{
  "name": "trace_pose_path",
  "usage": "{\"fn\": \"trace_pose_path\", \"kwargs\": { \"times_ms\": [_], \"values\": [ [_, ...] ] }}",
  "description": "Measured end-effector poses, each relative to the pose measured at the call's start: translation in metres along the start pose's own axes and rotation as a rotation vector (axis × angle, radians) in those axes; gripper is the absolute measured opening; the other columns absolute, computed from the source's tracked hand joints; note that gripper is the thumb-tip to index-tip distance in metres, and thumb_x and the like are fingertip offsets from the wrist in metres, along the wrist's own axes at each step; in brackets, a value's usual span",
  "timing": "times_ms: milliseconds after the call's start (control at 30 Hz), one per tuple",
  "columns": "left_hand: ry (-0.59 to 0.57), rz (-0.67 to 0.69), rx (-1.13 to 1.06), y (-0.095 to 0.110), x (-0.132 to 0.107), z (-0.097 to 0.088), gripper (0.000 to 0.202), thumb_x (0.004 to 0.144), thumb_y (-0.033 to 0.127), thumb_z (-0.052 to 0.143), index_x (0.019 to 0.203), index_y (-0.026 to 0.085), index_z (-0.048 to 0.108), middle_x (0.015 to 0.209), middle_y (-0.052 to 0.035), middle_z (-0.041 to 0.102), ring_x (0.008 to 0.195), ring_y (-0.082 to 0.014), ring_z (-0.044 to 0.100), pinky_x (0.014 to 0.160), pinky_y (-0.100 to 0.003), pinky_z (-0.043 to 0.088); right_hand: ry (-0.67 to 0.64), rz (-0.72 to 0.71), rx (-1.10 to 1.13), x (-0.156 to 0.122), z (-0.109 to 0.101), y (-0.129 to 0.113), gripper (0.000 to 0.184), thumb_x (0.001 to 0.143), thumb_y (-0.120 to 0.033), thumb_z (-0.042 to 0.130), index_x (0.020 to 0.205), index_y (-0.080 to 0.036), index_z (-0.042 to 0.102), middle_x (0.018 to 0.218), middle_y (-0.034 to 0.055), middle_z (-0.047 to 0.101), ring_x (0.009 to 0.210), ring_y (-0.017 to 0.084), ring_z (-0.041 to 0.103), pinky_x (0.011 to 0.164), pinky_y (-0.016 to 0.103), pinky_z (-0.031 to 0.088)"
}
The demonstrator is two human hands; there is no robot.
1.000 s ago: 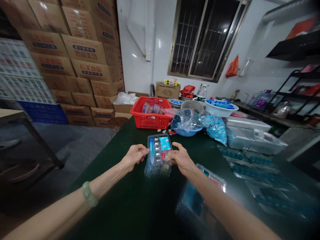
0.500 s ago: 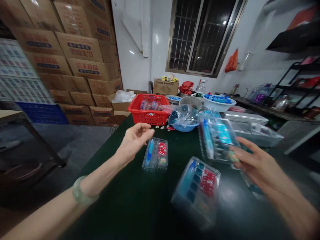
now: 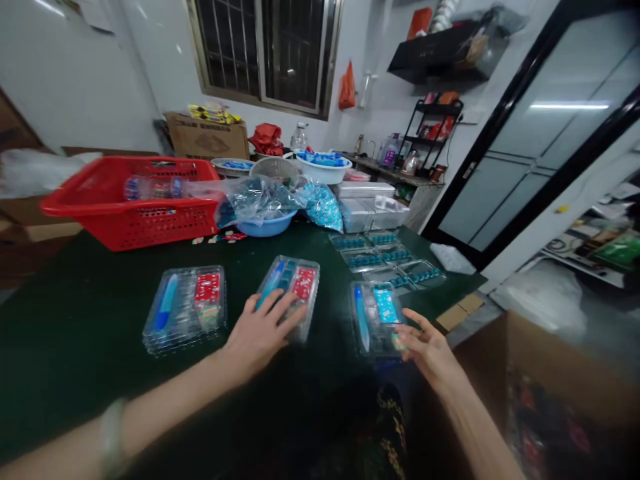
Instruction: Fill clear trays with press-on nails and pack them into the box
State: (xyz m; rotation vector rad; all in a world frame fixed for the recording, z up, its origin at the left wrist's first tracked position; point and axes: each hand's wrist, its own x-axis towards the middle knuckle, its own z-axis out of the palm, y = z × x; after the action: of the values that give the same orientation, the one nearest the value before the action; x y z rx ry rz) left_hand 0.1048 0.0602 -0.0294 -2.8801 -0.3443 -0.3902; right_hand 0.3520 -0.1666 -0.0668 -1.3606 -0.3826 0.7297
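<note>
Cyan-card blister tray (image 3: 375,319), held up by the right hand a moment ago, has been set down on the dark green table (image 3: 65,373), and the view has swung right. Right hand (image 3: 430,350) is held open at its lower right corner, fingertips (image 3: 403,341) at the plastic, contact unclear. Left hand (image 3: 260,333) is laid open over a second blister tray (image 3: 305,281), fingers (image 3: 283,310) spread on it, not closed. Third blister tray (image 3: 185,310) lies left, apart from the hands. Red basket (image 3: 130,213) and blue bowl (image 3: 265,227) are seen beyond.
</note>
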Motion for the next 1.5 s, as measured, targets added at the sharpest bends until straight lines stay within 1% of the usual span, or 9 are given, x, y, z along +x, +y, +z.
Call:
{"fn": "trace_pose_path", "kwargs": {
  "times_ms": [233,333,433,567,700,900,1267,1367,1500],
  "values": [
    [0.021,-0.143,0.142,-0.042,0.057,0.004,0.065,0.068,0.014,0.061,0.129,0.016,0.039,0.13,-0.0198,0.04,0.116,-0.0397,0.034,0.082,-0.052,0.034,-0.341,0.039,-0.297,0.033,0.033,0.015,0.06,0.064,-0.027,0.069,0.118,-0.02,0.043,0.085,0.0012,0.059,0.06,0.013,0.059,0.045,0.023,0.045],
    [0.084,-0.138,0.078,-0.029,0.056,-0.007,0.062,0.071,0.017,0.057,0.13,0.014,0.037,0.129,-0.0214,0.039,0.12,-0.0401,0.03,0.085,-0.054,0.031,-0.434,0.012,-0.426,0.051,0.053,0.018,0.052,0.063,-0.023,0.066,0.112,-0.019,0.05,0.078,0.0003,0.06,0.059,0.015,0.06,0.045,0.024,0.045],
    [0.068,0.063,-0.125,-0.002,0.041,-0.018,0.052,0.076,0.019,0.053,0.126,0.018,0.041,0.128,-0.0162,0.04,0.121,-0.0335,0.03,0.09,-0.049,0.031,-0.471,-0.08,-0.585,0.062,0.069,0.019,0.04,0.064,-0.02,0.066,0.103,-0.019,0.059,0.07,-0.0006,0.06,0.06,0.016,0.059,0.052,0.026,0.046],
    [-0.068,0.27,-0.356,0.023,0.029,-0.014,0.047,0.074,0.032,0.06,0.119,0.023,0.047,0.126,-0.0128,0.043,0.118,-0.0316,0.034,0.09,-0.046,0.033,-0.376,-0.299,-0.786,0.06,0.073,0.015,0.031,0.066,-0.017,0.066,0.097,-0.022,0.065,0.088,0.0027,0.06,0.082,0.018,0.057,0.075,0.031,0.044],
    [-0.163,0.314,-0.394,0.025,0.031,0.004,0.065,0.063,0.049,0.068,0.121,0.027,0.046,0.13,-0.0133,0.038,0.119,-0.0372,0.031,0.088,-0.051,0.033,-0.285,-0.446,-0.926,0.038,0.064,0.008,0.021,0.075,-0.016,0.059,0.095,-0.023,0.065,0.092,0.0029,0.058,0.087,0.016,0.054,0.076,0.027,0.041],
    [-0.226,0.227,-0.364,0.028,0.027,0.018,0.064,0.064,0.045,0.07,0.121,0.025,0.047,0.118,-0.0118,0.047,0.105,-0.0313,0.043,0.082,-0.044,0.034,-0.24,-0.519,-1.146,0.009,0.075,0.014,0.011,0.079,-0.02,0.057,0.079,-0.024,0.066,0.078,0.0006,0.057,0.077,0.015,0.054,0.069,0.025,0.039],
    [-0.205,-0.009,-0.323,0.057,0.011,0.016,0.06,0.067,0.048,0.065,0.12,0.023,0.052,0.114,-0.0138,0.053,0.101,-0.0332,0.045,0.081,-0.046,0.035,-0.105,-0.541,-1.424,0.007,0.1,0.022,0.009,0.078,-0.024,0.056,0.073,-0.022,0.063,0.076,0.0022,0.061,0.073,0.016,0.057,0.061,0.024,0.037],
    [-0.204,-0.04,-0.323,0.059,0.009,0.016,0.061,0.065,0.043,0.068,0.12,0.021,0.052,0.116,-0.0144,0.052,0.103,-0.0338,0.045,0.082,-0.048,0.035,-0.057,-0.556,-1.451,0.017,0.09,0.016,0.012,0.082,-0.032,0.054,0.084,-0.026,0.065,0.077,-0.0009,0.063,0.07,0.013,0.058,0.061,0.021,0.039],
    [-0.134,-0.09,-0.334,0.058,0.006,0.012,0.069,0.057,0.04,0.074,0.12,0.022,0.051,0.126,-0.0163,0.045,0.114,-0.0379,0.037,0.086,-0.052,0.033,0.204,-0.531,-1.54,0.056,0.049,0.002,0.026,0.088,-0.026,0.042,0.104,-0.02,0.06,0.093,0.0076,0.061,0.079,0.017,0.057,0.066,0.025,0.04]
  ]
}}
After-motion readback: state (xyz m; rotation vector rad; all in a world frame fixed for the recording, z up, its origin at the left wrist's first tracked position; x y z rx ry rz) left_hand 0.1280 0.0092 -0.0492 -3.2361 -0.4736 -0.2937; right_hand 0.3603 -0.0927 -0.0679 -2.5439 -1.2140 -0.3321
